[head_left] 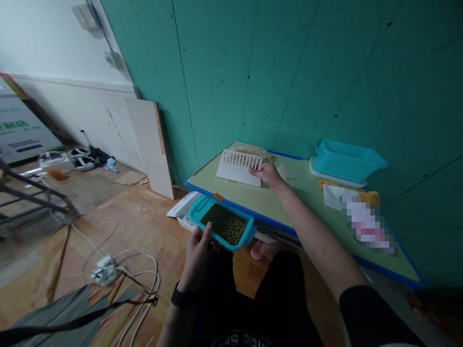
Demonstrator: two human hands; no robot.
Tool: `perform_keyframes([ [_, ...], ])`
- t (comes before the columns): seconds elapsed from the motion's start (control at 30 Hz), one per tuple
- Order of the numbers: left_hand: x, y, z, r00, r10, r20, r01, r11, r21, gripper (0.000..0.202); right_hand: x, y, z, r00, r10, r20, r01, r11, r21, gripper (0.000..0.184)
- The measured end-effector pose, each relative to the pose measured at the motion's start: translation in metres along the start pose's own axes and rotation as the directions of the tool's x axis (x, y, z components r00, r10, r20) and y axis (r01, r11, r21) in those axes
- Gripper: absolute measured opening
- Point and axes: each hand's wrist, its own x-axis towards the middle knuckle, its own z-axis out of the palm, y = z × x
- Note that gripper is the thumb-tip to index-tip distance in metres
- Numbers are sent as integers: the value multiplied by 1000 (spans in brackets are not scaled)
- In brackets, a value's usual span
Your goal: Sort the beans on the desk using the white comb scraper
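Observation:
My left hand (201, 239) grips the near rim of a turquoise plastic tray (249, 234), thumb over the edge. Green beans (221, 219) cover the tray's bottom, darker on the left and paler on the right. The tray is just below the table's front edge. On the tabletop (260, 195), my right hand (266, 173) pinches the right end of a white slotted plastic scraper (237, 174). Behind the scraper lies a spread of small beige grains or beans (253, 153), partly hidden by it. A thin patch of whitish grains (288, 174) lies right of my right hand.
A turquoise bin (349, 161) stands on a white lid at the table's back right. Near it lie a white cloth-like item (333, 196) and a blurred packet (367, 224). Left on the floor are cables and a power strip (104, 271). A board (154, 149) leans against the wall.

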Motion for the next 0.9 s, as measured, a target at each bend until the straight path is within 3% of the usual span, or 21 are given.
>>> perform_keyframes([
  [0.9,3,-4,-4,999,26,27,-26,1000,2,44,-21,-13,8,989,60,133,-67,996,49,29],
])
